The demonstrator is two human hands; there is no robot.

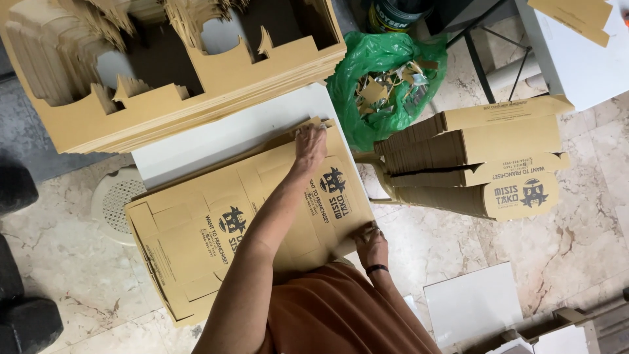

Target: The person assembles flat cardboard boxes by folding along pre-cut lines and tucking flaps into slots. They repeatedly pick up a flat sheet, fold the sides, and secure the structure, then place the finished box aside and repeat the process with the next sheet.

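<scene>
A flat brown cardboard box blank (196, 229) with dark printed logos lies on top of a stack of like blanks on a white table (216, 141). My left hand (310, 145) reaches across it and grips its far edge, fingers curled over the rim. Close to my body, my right hand (371, 244), with a black band on the wrist, holds the near right corner of the same blank. My orange shirt hides the blank's near edge.
A thick stack of die-cut cardboard sheets (196, 85) sits at the back left. A green plastic bag (386, 72) holds cardboard scraps. Folded printed blanks (478, 157) are piled at the right. A white panel (472, 301) lies on the marble floor, and a round white grille (118, 200) sits at the left.
</scene>
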